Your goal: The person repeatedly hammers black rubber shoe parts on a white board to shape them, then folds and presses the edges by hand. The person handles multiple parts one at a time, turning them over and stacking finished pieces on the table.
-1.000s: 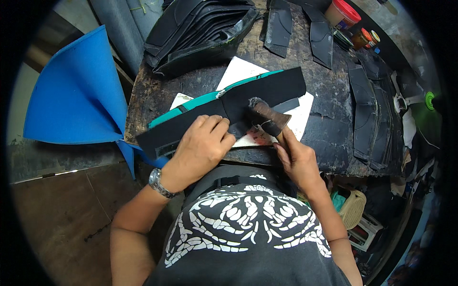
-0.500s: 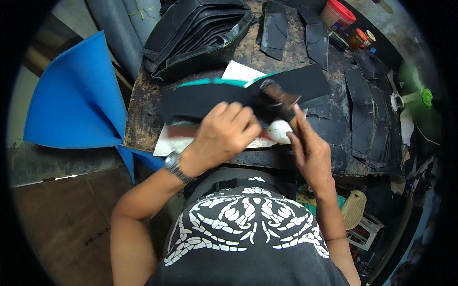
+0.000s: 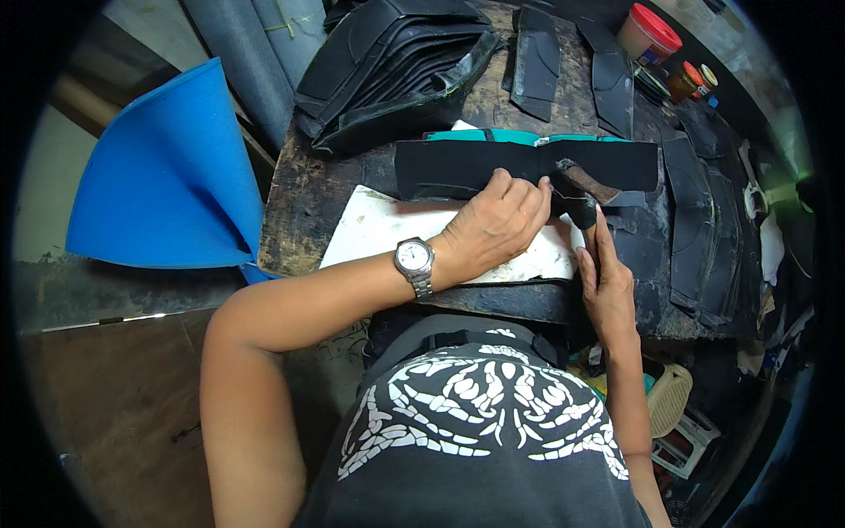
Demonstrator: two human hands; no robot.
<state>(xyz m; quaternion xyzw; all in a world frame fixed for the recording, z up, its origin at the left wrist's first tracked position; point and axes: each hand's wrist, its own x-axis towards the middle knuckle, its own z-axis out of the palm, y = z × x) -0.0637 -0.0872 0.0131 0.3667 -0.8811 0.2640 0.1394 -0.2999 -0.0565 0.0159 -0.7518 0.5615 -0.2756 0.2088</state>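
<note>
Your workbench is a dark, scuffed, stained slab, pretty crowded. Right in front of you there's a white sheet lying flat on it, with a long black strip just behind that, and a teal piece peeking out along the strip's far edge. At the back left sits a stack of black cut pieces. More black pieces are spread across the back and down the right side. A red-lidded tub stands in the far right corner, small jars beside it.
</note>
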